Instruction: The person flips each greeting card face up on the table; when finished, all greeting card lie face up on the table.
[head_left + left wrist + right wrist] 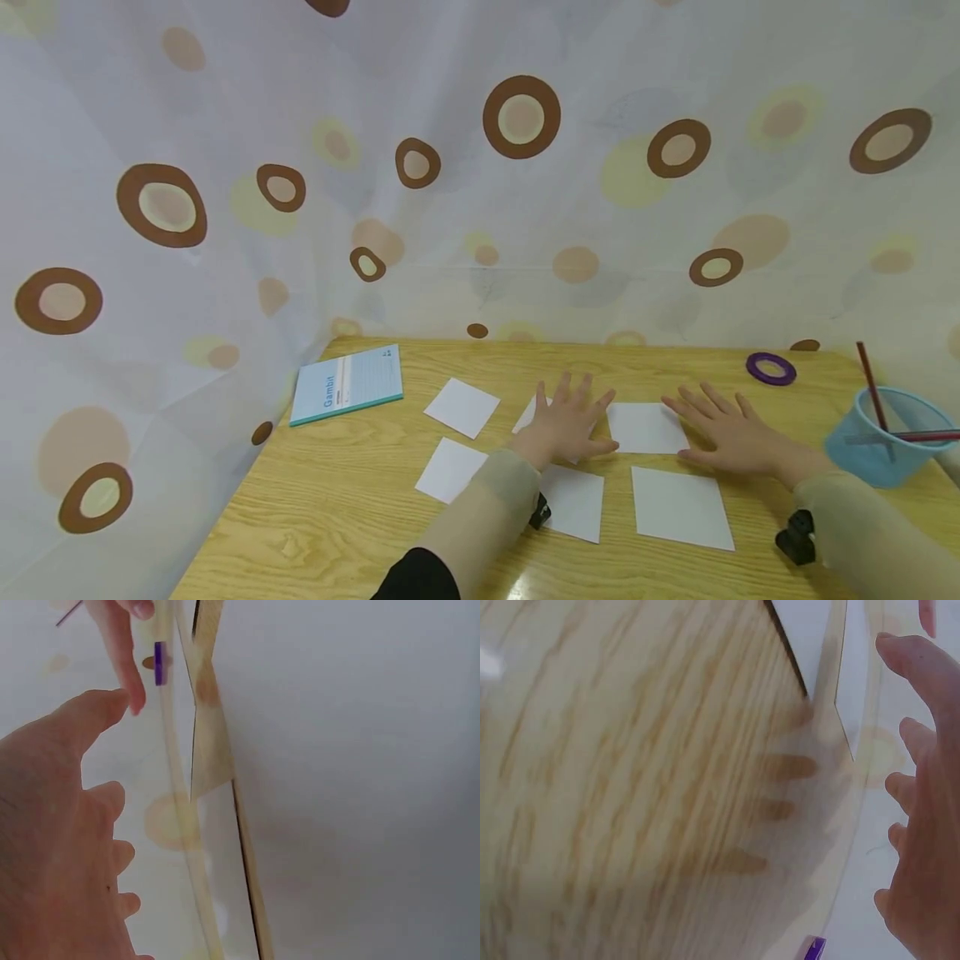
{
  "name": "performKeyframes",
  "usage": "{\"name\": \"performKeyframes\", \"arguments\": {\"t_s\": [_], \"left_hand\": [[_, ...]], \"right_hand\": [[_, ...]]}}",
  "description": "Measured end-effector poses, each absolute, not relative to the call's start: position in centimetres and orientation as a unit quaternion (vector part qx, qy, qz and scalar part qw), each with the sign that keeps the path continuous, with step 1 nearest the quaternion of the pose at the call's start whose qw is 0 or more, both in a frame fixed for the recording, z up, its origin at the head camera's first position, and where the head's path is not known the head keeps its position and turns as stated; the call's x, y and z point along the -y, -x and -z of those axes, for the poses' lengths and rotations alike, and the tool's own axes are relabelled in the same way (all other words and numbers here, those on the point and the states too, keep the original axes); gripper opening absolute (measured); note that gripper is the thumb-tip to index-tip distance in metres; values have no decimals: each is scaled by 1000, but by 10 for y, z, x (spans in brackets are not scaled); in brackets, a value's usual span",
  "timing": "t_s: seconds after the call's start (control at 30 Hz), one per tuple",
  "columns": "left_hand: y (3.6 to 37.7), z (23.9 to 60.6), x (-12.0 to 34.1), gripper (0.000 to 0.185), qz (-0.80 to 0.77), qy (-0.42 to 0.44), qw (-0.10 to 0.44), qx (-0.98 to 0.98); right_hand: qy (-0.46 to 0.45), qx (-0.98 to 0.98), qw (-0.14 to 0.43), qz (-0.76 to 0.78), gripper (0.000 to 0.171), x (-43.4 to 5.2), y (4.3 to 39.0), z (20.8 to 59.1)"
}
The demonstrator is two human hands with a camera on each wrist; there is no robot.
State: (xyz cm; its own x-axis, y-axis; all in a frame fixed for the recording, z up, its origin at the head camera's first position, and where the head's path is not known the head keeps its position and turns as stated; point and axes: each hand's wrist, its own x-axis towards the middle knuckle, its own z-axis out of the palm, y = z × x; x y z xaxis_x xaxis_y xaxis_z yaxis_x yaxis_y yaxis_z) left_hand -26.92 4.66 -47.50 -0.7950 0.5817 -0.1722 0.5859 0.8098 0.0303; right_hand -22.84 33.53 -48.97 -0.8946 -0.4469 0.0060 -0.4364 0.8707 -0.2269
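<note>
Fingers are spread flat on both: your left hand [564, 423] rests on one white paper square [534, 412], your right hand [733, 435] beside the middle square [647, 427]. Any sideways drag likely slides these loose sheets across the wooden table [315, 517], into neighbours.

Pale curtain [480, 167] printed with brown, tan and yellow rings, hung behind and left of a light wood-grain worktop [315, 517]; even, diffuse lighting.

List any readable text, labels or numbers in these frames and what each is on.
"Gambit" – runs along the cover of the light blue notebook at the table's far left.
Smaller print in the notebook's white strip and corner: too small to read.
White paper squares, blue cup, purple ring: no text visible.
</note>
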Motion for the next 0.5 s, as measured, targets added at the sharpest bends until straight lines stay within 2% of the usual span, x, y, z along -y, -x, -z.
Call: {"name": "performKeyframes", "arguments": {"t_s": [0.5], "left_hand": [[267, 487, -58, 72, 47, -332, 86, -938]], "right_hand": [[238, -965, 38, 103, 67, -339, 234, 496]]}}
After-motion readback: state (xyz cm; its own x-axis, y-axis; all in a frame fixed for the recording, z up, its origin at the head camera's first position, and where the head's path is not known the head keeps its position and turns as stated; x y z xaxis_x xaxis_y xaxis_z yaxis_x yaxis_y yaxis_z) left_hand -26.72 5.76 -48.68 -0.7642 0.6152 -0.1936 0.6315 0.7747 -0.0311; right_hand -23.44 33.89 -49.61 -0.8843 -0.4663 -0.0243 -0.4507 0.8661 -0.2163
